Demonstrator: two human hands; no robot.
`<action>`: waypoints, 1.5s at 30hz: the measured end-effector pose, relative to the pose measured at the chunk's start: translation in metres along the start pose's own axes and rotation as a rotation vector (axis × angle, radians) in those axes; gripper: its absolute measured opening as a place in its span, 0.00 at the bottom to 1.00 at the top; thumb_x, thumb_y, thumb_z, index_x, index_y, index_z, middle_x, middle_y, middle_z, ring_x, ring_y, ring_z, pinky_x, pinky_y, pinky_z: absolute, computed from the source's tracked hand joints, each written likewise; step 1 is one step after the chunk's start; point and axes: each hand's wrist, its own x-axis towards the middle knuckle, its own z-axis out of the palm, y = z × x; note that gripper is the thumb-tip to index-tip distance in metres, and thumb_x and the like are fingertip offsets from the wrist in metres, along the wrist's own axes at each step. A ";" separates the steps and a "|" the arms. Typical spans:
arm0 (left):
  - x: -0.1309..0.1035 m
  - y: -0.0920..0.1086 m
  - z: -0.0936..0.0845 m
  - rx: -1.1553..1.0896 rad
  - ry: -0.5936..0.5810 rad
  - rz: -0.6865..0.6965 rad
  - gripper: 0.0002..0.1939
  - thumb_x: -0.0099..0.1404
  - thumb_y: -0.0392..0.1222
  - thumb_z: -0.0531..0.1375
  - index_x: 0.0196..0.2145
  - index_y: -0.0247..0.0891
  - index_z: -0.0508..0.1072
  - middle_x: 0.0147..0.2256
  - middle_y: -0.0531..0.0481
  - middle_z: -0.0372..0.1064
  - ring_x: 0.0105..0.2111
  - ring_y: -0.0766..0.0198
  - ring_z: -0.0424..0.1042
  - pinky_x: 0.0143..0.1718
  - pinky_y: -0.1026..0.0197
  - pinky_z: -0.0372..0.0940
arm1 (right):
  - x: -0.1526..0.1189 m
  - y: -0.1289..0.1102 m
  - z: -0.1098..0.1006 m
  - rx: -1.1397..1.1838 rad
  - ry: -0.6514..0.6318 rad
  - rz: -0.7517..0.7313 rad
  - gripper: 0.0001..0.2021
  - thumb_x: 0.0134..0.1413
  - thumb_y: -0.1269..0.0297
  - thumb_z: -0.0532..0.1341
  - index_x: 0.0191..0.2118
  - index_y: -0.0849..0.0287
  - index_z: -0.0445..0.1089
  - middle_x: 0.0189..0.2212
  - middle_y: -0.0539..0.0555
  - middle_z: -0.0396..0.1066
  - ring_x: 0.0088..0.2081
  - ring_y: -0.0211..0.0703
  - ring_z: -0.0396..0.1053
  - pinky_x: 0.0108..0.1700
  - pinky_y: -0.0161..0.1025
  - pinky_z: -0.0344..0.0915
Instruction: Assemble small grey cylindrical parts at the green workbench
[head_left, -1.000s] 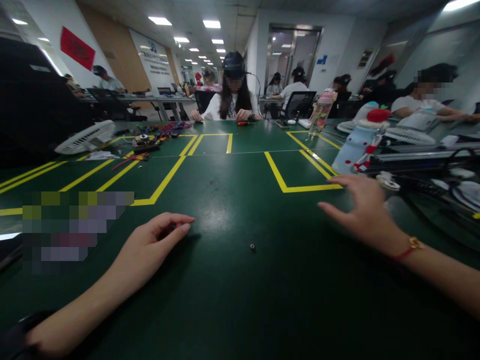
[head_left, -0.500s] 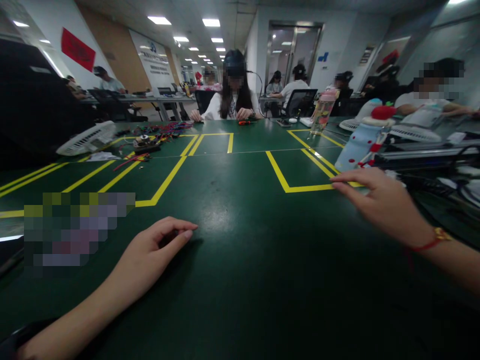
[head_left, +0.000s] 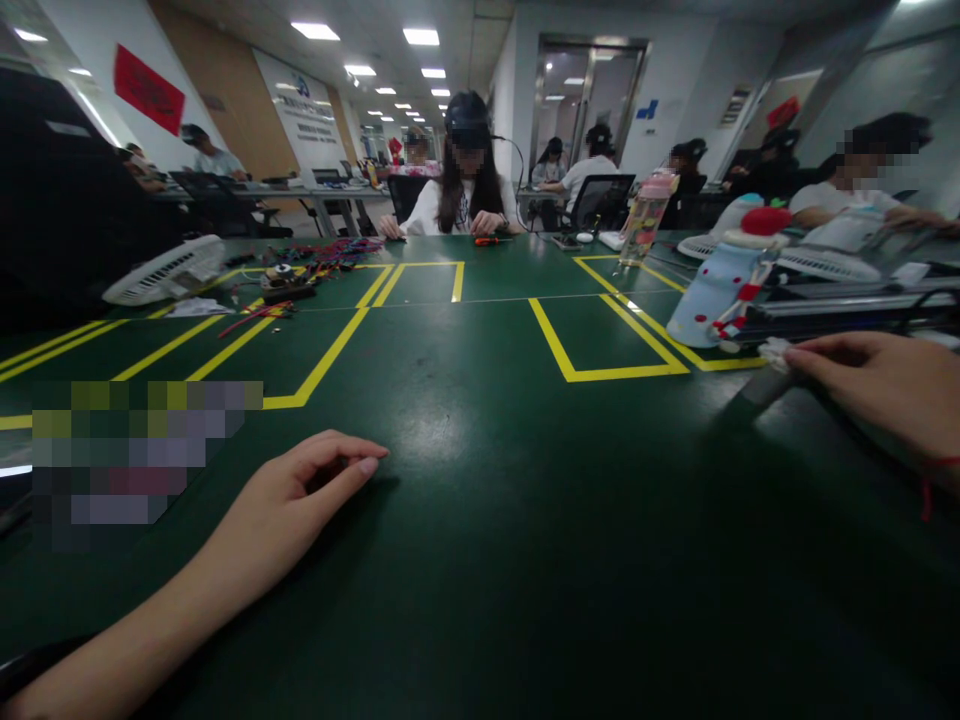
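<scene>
My left hand (head_left: 311,490) rests on the green tabletop (head_left: 480,520). Its thumb lies against the curled fingers, and nothing shows between them. Over at the right edge, my right hand (head_left: 881,385) has thumb and fingers pinched on a small crumpled whitish thing (head_left: 776,353). A dull grey patch stretches down from it; whether that belongs to it I cannot tell. The nearest other object to that hand is a light blue bottle (head_left: 694,300) with a red pompom top, standing just beyond it to the left.
Yellow tape (head_left: 562,345) marks shapes on the table. Wires (head_left: 337,255) and a white fan (head_left: 165,272) lie at the far left. A pink-lidded bottle (head_left: 645,220) and an orange screwdriver (head_left: 487,241) are farther back. A person (head_left: 457,200) sits opposite. A blurred-out patch covers the near left.
My right hand has moved right, away from the blue bottle's base, and its fingers are now at the whitish thing. My left hand has stayed in place. The view has shifted slightly.
</scene>
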 end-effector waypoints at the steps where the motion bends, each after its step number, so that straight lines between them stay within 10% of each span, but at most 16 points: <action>1: 0.000 0.000 0.000 0.000 0.003 0.004 0.20 0.64 0.63 0.58 0.43 0.49 0.78 0.44 0.49 0.77 0.44 0.51 0.74 0.43 0.54 0.67 | -0.001 -0.001 -0.001 0.003 0.003 0.004 0.22 0.54 0.46 0.59 0.45 0.54 0.78 0.37 0.58 0.76 0.36 0.48 0.68 0.38 0.42 0.58; 34: -0.004 0.012 -0.003 -0.007 -0.039 -0.009 0.19 0.65 0.60 0.59 0.43 0.47 0.79 0.45 0.52 0.79 0.46 0.51 0.76 0.46 0.55 0.68 | -0.005 -0.006 -0.011 0.236 -0.097 0.161 0.20 0.53 0.53 0.63 0.49 0.55 0.77 0.45 0.57 0.75 0.41 0.47 0.69 0.45 0.44 0.58; 45: -0.003 0.009 -0.003 -0.011 -0.044 0.005 0.19 0.65 0.61 0.58 0.41 0.48 0.79 0.46 0.51 0.78 0.47 0.50 0.75 0.47 0.54 0.68 | -0.003 0.003 0.008 0.191 -0.002 0.023 0.21 0.45 0.44 0.66 0.35 0.59 0.73 0.39 0.58 0.74 0.39 0.46 0.68 0.40 0.42 0.60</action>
